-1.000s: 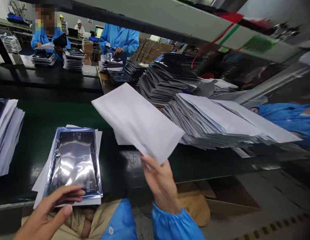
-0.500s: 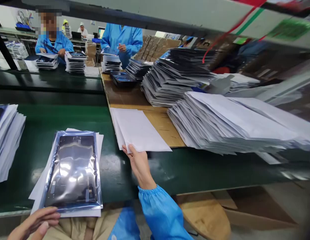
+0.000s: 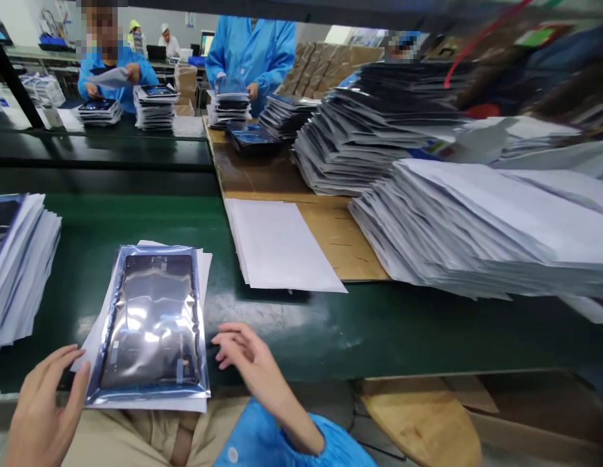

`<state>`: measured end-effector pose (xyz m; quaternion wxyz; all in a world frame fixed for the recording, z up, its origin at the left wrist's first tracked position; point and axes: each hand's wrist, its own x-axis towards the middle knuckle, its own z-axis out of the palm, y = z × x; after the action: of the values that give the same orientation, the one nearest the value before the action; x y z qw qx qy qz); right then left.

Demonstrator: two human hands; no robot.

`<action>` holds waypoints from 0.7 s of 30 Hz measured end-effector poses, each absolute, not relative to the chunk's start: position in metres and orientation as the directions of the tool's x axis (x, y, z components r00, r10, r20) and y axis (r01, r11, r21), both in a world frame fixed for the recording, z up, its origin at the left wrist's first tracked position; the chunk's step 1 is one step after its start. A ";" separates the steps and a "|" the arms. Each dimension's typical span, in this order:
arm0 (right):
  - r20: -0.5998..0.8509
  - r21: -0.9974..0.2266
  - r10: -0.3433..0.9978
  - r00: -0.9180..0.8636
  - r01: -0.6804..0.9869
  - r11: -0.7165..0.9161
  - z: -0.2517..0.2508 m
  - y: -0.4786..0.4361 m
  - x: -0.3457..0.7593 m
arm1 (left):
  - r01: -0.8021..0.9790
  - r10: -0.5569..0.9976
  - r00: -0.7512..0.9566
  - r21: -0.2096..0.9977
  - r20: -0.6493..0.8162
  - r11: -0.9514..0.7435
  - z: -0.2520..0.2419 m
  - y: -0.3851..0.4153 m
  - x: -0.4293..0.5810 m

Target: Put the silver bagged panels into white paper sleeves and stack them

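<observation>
Done: white pile (image 3: pixel 286 246) set down; apparently remaining: bagged panel (image 3: pixel 155 318), between left hand (image 3: pixel 45 405) and right hand (image 3: pixel 251 360), each grip open, empty.

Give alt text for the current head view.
A shiny film-wrapped dark panel lies on white sheets on a green work surface, with a person's left hand at their left edge and empty right hand opposite. To the right are a small white pile and a larger stack.

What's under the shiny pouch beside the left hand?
White sheets poke out past the pouch at left, right, top and bottom. How many there are, and what lies beneath its middle, is covered.
</observation>
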<state>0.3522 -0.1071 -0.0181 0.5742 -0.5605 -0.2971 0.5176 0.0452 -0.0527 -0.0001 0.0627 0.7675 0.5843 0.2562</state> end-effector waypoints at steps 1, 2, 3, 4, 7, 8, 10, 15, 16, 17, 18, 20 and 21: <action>-0.228 -0.968 0.942 0.246 -0.159 -0.193 -0.023 -0.112 0.342 | 0.881 0.940 0.191 0.373 0.281 -0.291 0.000 -0.048 0.045; -0.218 -0.976 0.951 0.218 -0.077 -0.206 -0.027 -0.114 0.334 | 0.892 0.952 0.199 0.360 0.232 -0.274 -0.001 -0.043 0.044; -0.211 -0.977 0.956 0.203 -0.021 -0.211 -0.030 -0.114 0.328 | 0.899 0.960 0.205 0.351 0.190 -0.262 -0.002 -0.039 0.044; -0.212 -0.976 0.959 0.191 0.010 -0.218 -0.032 -0.112 0.324 | 0.906 0.967 0.203 0.344 0.156 -0.246 -0.002 -0.036 0.044; -0.218 -0.973 0.961 0.168 0.033 -0.227 -0.031 -0.102 0.322 | 0.922 0.981 0.151 0.341 0.123 -0.185 -0.004 -0.030 0.047; -0.211 -0.974 0.962 0.175 0.041 -0.222 -0.029 -0.099 0.323 | 0.919 0.984 0.133 0.357 0.117 -0.167 -0.004 -0.029 0.048; -0.197 -0.977 0.961 0.193 0.041 -0.209 -0.022 -0.095 0.324 | 0.896 0.987 0.115 0.417 0.108 -0.150 -0.006 -0.026 0.050; -0.266 -0.943 0.964 -0.009 -0.206 -0.262 -0.004 -0.086 0.316 | 0.865 0.989 0.098 0.482 0.113 -0.141 -0.013 -0.020 0.049; -0.261 -0.941 0.965 -0.018 -0.218 -0.258 -0.002 -0.084 0.314 | 0.867 0.988 0.096 0.478 0.118 -0.142 -0.013 -0.020 0.049; -0.248 -0.949 0.969 -0.001 -0.203 -0.243 -0.001 -0.082 0.312 | 0.868 0.988 0.095 0.475 0.121 -0.142 -0.013 -0.020 0.049; -0.230 -0.960 0.973 0.028 -0.173 -0.222 0.000 -0.080 0.310 | 0.871 0.988 0.091 0.471 0.122 -0.138 -0.013 -0.021 0.050; -0.198 -0.973 0.979 0.055 -0.129 -0.190 0.001 -0.079 0.309 | 0.884 0.991 0.081 0.451 0.108 -0.122 -0.011 -0.023 0.051; -0.184 -0.976 0.981 0.056 -0.132 -0.175 0.001 -0.080 0.309 | 0.893 0.992 0.075 0.437 0.103 -0.113 -0.011 -0.024 0.052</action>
<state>0.3094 -0.0801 0.0005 0.5000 -0.5273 -0.4028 0.5565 0.0524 -0.0245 -0.0110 0.1309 0.7214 0.6531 0.1897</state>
